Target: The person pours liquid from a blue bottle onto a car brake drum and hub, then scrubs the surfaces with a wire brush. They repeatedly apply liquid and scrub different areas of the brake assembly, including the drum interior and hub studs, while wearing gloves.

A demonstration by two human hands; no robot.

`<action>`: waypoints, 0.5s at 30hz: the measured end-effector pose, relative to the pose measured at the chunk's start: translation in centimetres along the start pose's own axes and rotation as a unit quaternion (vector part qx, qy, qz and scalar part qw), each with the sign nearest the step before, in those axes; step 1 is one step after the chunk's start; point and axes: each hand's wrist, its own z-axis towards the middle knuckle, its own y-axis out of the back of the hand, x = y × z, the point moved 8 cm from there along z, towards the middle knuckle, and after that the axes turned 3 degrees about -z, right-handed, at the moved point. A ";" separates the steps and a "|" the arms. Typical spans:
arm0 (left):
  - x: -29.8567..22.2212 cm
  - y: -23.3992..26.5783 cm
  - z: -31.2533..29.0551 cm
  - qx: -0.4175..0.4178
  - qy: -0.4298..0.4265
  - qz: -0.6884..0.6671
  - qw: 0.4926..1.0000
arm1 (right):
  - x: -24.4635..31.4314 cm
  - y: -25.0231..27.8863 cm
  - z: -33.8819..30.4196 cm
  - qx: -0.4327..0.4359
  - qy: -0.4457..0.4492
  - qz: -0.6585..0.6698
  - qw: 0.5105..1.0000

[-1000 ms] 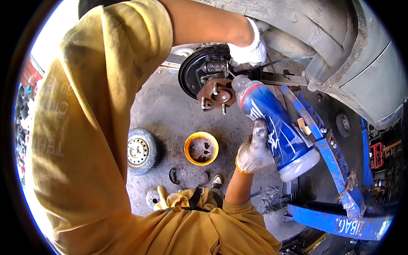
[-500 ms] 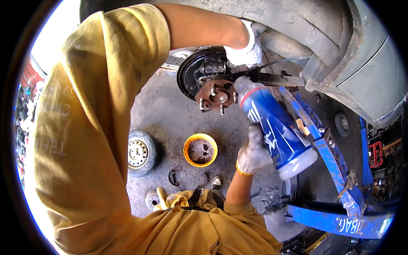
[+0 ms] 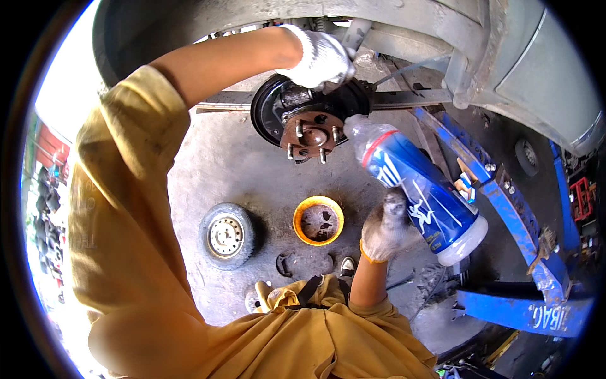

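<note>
My right hand (image 3: 388, 230), in a soiled knit glove, grips a large plastic bottle (image 3: 423, 196) with a blue label. The bottle is tilted, its clear neck end close to the right side of a rusty wheel hub (image 3: 314, 136) with several studs. Behind the hub is a round black backing plate (image 3: 265, 117). At the plate's upper edge is my left hand (image 3: 325, 60), in a white knit glove. Its fingers are curled closed; what they hold, if anything, is hidden.
Below the hub stands a yellow-rimmed bucket (image 3: 297, 221) with dark bits inside. A wheel (image 3: 226, 235) and a curved brake shoe (image 3: 283, 265) lie on the floor. Blue lift arms (image 3: 514, 211) run along the right. The car's wheel arch (image 3: 416, 16) hangs overhead.
My left hand has shifted left and up along the backing plate's top, and more of the glove shows. The bottle stays in my right hand, tilted beside the hub. The whole view has shifted slightly.
</note>
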 end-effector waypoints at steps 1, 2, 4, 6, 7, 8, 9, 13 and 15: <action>-1.2 0.2 -1.2 0.008 -0.054 0.125 0.991 | 0.0 0.3 -0.2 0.002 -0.014 0.007 1.000; -2.4 0.5 -2.3 0.001 -0.110 0.247 0.963 | 0.0 0.2 -0.7 0.013 -0.034 0.011 0.999; -1.5 0.3 -1.6 0.004 -0.110 0.143 0.984 | -0.1 0.6 -0.9 0.024 -0.055 -0.005 0.998; -0.1 0.3 -2.3 0.006 -0.063 0.032 0.997 | -0.5 0.9 -1.3 0.045 -0.077 0.005 0.996; 0.7 0.2 -2.3 -0.002 -0.037 -0.028 0.999 | -0.7 1.2 -1.4 0.054 -0.083 0.007 0.995; 1.4 0.0 -2.5 -0.011 -0.015 -0.069 0.997 | -1.0 1.7 -1.3 0.085 -0.075 -0.003 0.994; 1.6 0.1 -2.6 -0.021 0.019 -0.104 0.994 | -1.4 2.1 -1.1 0.114 -0.063 -0.015 0.991; -2.7 0.2 -5.4 -0.056 0.020 0.249 0.967 | -0.9 1.3 0.5 0.128 -0.091 -0.010 0.987; -2.9 0.3 -5.8 -0.068 0.035 0.234 0.969 | -0.5 0.8 1.2 0.118 -0.071 0.006 0.990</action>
